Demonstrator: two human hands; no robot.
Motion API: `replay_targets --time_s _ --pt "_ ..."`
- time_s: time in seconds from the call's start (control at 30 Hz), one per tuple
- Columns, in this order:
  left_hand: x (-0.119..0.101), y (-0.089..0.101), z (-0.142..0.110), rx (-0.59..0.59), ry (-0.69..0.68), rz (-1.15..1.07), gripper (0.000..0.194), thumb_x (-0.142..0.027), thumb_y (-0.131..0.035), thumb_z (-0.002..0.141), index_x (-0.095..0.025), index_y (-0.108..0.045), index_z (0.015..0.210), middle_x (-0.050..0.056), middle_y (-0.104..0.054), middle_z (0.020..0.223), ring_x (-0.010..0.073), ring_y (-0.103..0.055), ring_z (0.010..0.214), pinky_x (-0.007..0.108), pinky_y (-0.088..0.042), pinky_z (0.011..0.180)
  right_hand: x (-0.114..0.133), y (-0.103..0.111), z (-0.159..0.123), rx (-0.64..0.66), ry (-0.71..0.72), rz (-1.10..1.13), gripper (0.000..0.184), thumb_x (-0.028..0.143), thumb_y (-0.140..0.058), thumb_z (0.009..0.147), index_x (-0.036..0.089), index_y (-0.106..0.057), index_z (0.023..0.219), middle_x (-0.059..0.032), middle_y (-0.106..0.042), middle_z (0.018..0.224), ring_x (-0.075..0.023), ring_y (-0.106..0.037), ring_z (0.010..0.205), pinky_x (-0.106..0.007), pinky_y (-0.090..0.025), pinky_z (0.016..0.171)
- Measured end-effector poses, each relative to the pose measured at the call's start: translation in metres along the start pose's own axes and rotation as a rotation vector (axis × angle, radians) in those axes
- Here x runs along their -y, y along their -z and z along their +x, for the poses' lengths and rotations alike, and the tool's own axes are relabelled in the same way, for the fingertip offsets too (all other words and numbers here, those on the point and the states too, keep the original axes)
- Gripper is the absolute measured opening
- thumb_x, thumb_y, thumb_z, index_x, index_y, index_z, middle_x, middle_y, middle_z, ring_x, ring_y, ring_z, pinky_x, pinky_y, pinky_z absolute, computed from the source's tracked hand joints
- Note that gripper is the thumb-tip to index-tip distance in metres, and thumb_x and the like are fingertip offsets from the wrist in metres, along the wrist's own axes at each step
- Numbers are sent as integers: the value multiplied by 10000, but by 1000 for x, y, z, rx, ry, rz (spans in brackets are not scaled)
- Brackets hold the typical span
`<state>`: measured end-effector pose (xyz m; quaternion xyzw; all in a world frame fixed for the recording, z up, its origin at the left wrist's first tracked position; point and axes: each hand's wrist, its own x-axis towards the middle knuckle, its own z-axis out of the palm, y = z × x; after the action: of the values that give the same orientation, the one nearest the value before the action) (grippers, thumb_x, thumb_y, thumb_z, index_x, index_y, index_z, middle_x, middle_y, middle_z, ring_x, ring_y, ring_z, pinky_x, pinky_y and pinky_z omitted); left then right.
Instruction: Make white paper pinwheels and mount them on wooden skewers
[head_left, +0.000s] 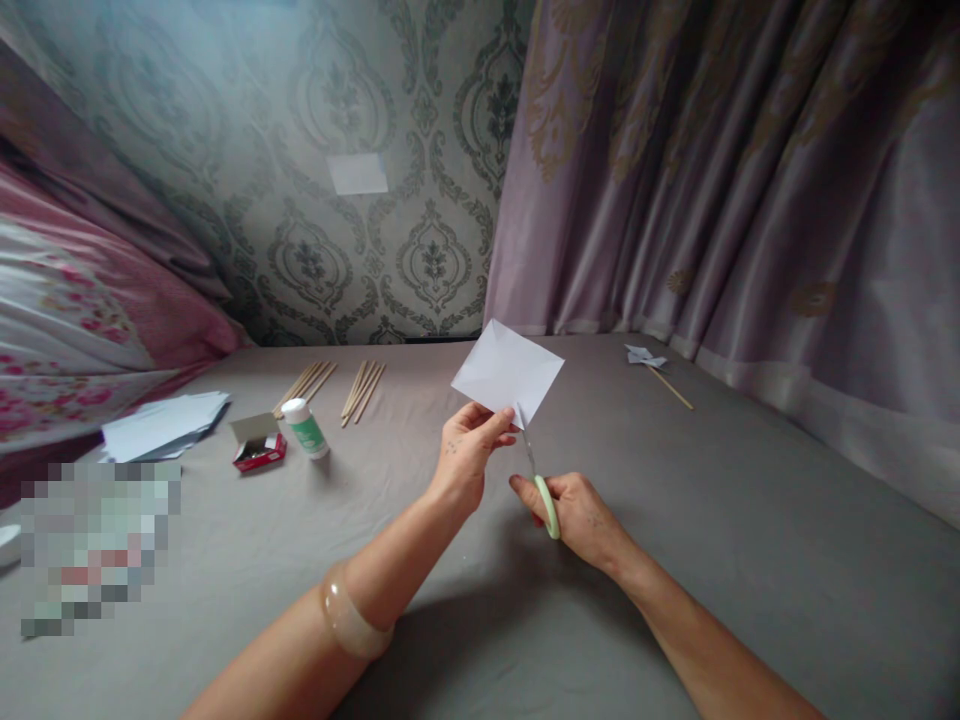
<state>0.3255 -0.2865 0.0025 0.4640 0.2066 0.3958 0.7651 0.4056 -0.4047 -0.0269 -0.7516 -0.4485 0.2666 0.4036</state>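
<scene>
L hand (466, 450) up front, thumb & fingers pinched on the bottom corner of a white sheet (510, 368), and the paper fans out just above & beyond those fingertips, held up off the grey surface (750, 500)! R hand (589, 518) sits a bit lower, just to the right, closed round the green handle of the scissors (549, 505), and the blades point up at the sheet, tip right by the L thumb at that same low corner. Can't tell how wide the blades stand. Hands close tog. but not touching, sheet above both, scissors bridging the gap btwn R hand & paper. Bracelet (352, 620) on the L forearm, well back from the wrist. Out left of the L hand: white bottle (307, 430) w/ green label, upright, and just beside it an open red box (259, 453), contents too small to tell. Past those, 2 bunches of sticks (363, 392); farther left, a paper stack (161, 425). Far right, well beyond the R hand, a paper pinwheel (646, 357) on its stick, lying flat
</scene>
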Motion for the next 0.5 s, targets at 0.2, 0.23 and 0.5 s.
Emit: replay_targets --time_s 0.2,0.23,0.5 --pt "1 0 1 7 2 4 226 -256 -787 599 -123 -658 727 10 -647 704 82 -583 615 190 -451 575 0 0 1 -3 -10 12 529 611 -516 782 186 -402 488 38 -326 482 -93 -316 484 -254 -241 478" --pt "1 0 1 9 1 5 225 -255 -785 602 -123 -660 734 10 -648 709 82 -583 618 191 -450 577 0 -1 1 -4 -11 11 529 611 -521 779 185 -405 487 38 -331 481 -93 -319 484 -253 -243 478" --pt "2 -3 -4 44 15 2 224 -250 -778 598 -126 -668 746 8 -641 712 85 -575 607 206 -447 574 3 1 0 -18 -32 23 546 640 -523 761 177 -437 486 37 -361 475 -87 -325 472 -249 -250 470"
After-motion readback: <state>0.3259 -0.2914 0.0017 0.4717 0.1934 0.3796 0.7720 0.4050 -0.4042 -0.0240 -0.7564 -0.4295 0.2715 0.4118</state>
